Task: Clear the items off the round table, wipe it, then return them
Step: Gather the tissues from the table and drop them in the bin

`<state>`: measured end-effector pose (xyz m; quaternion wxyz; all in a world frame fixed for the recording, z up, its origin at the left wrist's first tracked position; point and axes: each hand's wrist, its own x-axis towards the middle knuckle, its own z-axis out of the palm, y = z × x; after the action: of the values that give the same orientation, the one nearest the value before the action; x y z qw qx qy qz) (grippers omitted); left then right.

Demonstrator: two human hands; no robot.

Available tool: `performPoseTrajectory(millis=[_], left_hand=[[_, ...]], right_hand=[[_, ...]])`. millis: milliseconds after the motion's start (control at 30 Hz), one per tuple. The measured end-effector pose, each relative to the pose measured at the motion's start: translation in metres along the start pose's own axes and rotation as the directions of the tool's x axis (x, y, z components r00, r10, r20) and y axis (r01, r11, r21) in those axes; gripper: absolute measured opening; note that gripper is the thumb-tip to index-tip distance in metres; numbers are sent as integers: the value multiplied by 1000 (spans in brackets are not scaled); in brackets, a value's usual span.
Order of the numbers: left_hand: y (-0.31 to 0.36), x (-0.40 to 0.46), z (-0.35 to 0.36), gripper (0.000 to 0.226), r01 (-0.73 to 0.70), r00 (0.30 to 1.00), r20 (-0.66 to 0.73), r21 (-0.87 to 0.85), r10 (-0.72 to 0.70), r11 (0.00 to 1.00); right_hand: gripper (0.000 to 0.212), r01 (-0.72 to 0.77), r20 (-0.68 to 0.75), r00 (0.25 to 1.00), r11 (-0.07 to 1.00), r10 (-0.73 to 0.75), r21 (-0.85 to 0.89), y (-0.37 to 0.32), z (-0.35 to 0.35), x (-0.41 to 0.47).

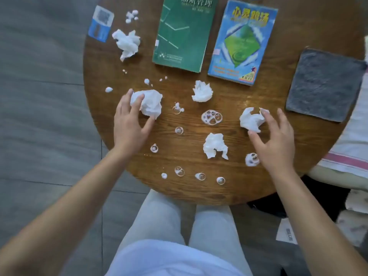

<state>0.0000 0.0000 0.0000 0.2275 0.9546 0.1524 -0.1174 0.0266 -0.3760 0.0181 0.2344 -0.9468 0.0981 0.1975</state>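
Observation:
The round wooden table (pixel 258 182) holds several crumpled white tissues, foam blobs and clear bubbles. My left hand (pixel 129 124) grips a crumpled tissue (pixel 152 103) at the table's left, fingers on top and thumb under its near edge. My right hand (pixel 275 142) pinches another crumpled tissue (pixel 251 120) between thumb and index finger, the other fingers spread. Loose tissues lie at the middle (pixel 202 92), near middle (pixel 215 145) and far left (pixel 127 43). A green book (pixel 185 34) and a blue book (pixel 243 42) lie at the back. A grey cloth (pixel 324 84) lies at the right.
A blue and white card (pixel 101 23) overhangs the table's far left edge. Bubbles (pixel 212 117) and foam dot the wood between my hands and along the near edge. A striped fabric (pixel 346 156) sits right of the table. My legs are under the near edge, on grey floor.

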Motion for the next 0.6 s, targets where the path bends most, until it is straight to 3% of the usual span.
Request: performPoseTrajectory(millis=[200, 467, 600], left_hand=[[10, 24, 22, 78, 116, 982, 124, 220, -145, 969], [6, 28, 28, 43, 123, 992, 0, 188, -125, 974], [9, 31, 24, 38, 122, 993, -29, 194, -119, 973]], right_hand=[[54, 40, -48, 998, 997, -44, -68, 3, 21, 8], [36, 21, -55, 998, 985, -31, -170, -2, 39, 25], [34, 45, -58, 997, 986, -55, -160, 0, 43, 25]])
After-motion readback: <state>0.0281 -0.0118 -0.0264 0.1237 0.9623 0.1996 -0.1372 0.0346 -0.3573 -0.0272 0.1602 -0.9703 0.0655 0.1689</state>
